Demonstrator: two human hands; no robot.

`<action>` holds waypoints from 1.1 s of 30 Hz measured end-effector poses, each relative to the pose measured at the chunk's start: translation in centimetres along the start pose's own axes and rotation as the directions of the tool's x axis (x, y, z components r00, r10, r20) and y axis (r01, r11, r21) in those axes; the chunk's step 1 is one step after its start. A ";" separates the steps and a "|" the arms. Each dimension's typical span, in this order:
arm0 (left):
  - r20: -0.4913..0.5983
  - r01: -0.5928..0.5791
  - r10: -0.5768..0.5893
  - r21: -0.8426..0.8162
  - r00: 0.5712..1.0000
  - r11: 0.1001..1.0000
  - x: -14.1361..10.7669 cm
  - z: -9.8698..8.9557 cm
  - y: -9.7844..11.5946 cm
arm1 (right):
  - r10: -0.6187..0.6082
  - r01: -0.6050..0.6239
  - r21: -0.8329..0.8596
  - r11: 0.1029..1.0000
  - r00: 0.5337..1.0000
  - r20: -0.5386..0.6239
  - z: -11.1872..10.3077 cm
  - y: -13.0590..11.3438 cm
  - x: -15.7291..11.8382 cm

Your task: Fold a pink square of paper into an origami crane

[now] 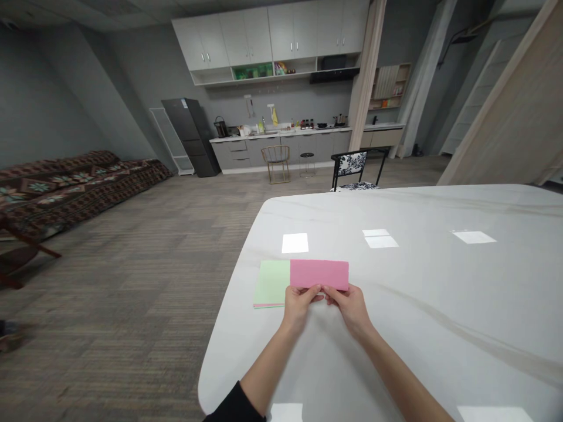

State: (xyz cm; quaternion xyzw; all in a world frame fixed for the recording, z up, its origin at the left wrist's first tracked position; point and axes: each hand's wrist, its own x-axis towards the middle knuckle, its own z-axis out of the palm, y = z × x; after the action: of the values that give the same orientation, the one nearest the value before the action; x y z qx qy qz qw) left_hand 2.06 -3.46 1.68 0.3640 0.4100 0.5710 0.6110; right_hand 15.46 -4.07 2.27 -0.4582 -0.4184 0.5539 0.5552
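Between my two hands is a pink sheet of paper (319, 274), a wide strip in shape, its long lower edge toward me. My left hand (301, 302) pinches that edge left of its middle, thumb on top and fingers underneath. Close beside it, my right hand (347, 302) grips the same edge, the two thumbs nearly touching. Behind the left end of the pink paper lies a stack of coloured paper (272, 282), light green on top with a pink edge showing below. The pink paper covers the stack's right part.
The glossy white table (422, 281) has a rounded left edge and bright light reflections. A black-framed chair (354, 170) stands at its far side. Farther back are a gold chair (276, 161), a stool (307, 161), a kitchen counter (285, 133) and a dark fridge (191, 138).
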 end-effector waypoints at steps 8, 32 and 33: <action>0.057 0.092 -0.086 -0.113 0.995 0.989 -0.5 0.6 0.2 | -0.084 0.087 0.030 0.996 0.993 -0.081 -0.6 -0.1 0.4; 0.303 0.227 -0.237 0.068 0.923 0.972 -0.9 -0.3 1.2 | -0.092 0.109 0.071 0.992 0.974 -0.209 -2.4 -1.0 1.0; 0.343 0.243 -0.262 0.100 0.902 0.965 -0.9 -0.5 1.5 | -0.126 0.133 0.023 0.991 0.974 -0.188 -2.8 -1.3 1.1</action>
State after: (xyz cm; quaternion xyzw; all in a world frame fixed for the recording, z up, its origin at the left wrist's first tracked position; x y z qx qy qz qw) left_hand 0.98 -4.28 2.94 0.4209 0.3525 0.4009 0.7334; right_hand 18.56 -3.05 2.84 -0.4697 -0.3837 0.4788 0.6347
